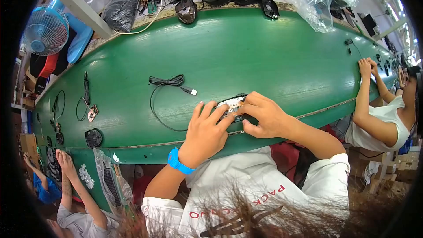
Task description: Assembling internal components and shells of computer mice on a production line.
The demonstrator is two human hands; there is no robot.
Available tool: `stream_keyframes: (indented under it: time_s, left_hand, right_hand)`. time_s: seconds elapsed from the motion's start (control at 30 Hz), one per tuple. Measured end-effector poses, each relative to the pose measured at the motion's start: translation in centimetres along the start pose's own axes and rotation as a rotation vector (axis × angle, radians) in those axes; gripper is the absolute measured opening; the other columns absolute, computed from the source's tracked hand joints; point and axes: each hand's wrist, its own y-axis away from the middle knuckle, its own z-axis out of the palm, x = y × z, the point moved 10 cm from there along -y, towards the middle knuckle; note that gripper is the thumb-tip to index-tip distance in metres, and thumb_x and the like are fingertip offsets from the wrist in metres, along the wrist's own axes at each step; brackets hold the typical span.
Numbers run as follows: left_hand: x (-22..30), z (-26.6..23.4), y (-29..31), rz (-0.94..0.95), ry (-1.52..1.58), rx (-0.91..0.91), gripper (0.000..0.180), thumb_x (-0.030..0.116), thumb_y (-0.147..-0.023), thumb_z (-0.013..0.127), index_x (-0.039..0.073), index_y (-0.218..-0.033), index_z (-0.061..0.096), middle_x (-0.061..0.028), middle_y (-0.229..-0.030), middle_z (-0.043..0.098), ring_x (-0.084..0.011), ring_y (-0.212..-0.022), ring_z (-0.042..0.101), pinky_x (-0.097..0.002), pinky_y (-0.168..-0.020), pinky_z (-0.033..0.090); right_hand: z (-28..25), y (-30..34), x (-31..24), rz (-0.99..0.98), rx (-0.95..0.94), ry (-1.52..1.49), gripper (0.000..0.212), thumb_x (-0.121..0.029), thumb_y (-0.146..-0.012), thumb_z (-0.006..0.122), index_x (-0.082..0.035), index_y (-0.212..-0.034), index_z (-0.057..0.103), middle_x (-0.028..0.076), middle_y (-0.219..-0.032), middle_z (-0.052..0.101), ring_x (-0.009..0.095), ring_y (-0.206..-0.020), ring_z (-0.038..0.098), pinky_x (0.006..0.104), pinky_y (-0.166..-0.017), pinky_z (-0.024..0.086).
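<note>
An opened computer mouse (230, 104) with its pale circuit board exposed lies near the front edge of the green work surface. My left hand (207, 128), with a blue band at the wrist, holds its left side, fingers bent over it and the thumb pressed in. From the right, my right hand (267, 117) grips the mouse, its thumb and fingertips closed on the board's edge. The fingers hide much of the inside. A black cable (167, 80) runs off to the left, coiled in a bundle, its USB plug (189, 91) lying beside the coil.
Left on the green surface (264, 53) sit a mouse shell (93, 138) and a cabled circuit board (92, 113). Mouse parts (186, 9) and plastic bags (308, 6) line the far ledge. A fan (46, 31) stands far left. Co-workers' hands (365, 68) work at both sides.
</note>
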Motion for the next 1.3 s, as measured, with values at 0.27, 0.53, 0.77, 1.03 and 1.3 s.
stream_keyframes:
  time_s: [0.27, 0.53, 0.77, 1.03, 1.3]
  left_hand:
    - [0.5, 0.0, -0.3, 0.015, 0.002, 0.018, 0.046, 0.001, -0.073, 0.065, 0.012, -0.118, 0.072, -0.0083, -0.129, 0.062, -0.0356, -0.121, 0.055, -0.0550, -0.108, 0.041]
    - [0.9, 0.3, -0.2, 0.019, -0.068, -0.011, 0.048, 0.002, -0.075, 0.065, 0.014, -0.122, 0.071, -0.0083, -0.130, 0.062, -0.0345, -0.123, 0.056, -0.0555, -0.109, 0.041]
    - [1.0, 0.4, -0.7, 0.046, -0.069, -0.039, 0.047, 0.002, -0.076, 0.066, 0.014, -0.121, 0.070, -0.0077, -0.131, 0.063, -0.0342, -0.122, 0.056, -0.0561, -0.109, 0.040]
    - [1.3, 0.9, -0.5, 0.096, -0.049, -0.013, 0.043, 0.006, -0.077, 0.069, 0.008, -0.121, 0.069, -0.0121, -0.132, 0.061, -0.0371, -0.122, 0.055, -0.0549, -0.106, 0.044]
    - [1.1, 2.3, -1.3, 0.164, -0.061, -0.005, 0.042, 0.006, -0.078, 0.069, 0.004, -0.120, 0.067, -0.0164, -0.133, 0.059, -0.0412, -0.121, 0.052, -0.0521, -0.102, 0.048]
  right_hand:
    - [-0.7, 0.5, -0.3, -0.065, 0.073, 0.035, 0.023, -0.014, -0.077, 0.070, -0.002, -0.096, 0.071, 0.011, -0.090, 0.058, 0.031, -0.088, 0.059, 0.0427, -0.076, 0.053]
    - [-0.5, 0.2, -0.8, -0.203, -0.169, 0.130, 0.026, -0.014, -0.076, 0.069, -0.002, -0.100, 0.072, 0.011, -0.092, 0.059, 0.030, -0.092, 0.061, 0.0437, -0.079, 0.054]
    - [-0.1, -0.3, 0.4, -0.174, -0.305, 0.015, 0.028, -0.010, -0.071, 0.071, -0.005, -0.099, 0.074, 0.010, -0.096, 0.062, 0.030, -0.090, 0.061, 0.0426, -0.076, 0.053]
    - [-0.8, -0.2, 0.0, -0.253, -0.302, 0.051, 0.031, -0.011, -0.070, 0.073, -0.006, -0.100, 0.075, 0.010, -0.098, 0.062, 0.030, -0.088, 0.059, 0.0399, -0.075, 0.052]
    - [-7.1, -1.2, 6.4, -0.188, 0.255, -0.031, 0.032, -0.012, -0.072, 0.073, -0.006, -0.104, 0.076, 0.012, -0.099, 0.061, 0.028, -0.089, 0.060, 0.0391, -0.075, 0.052]
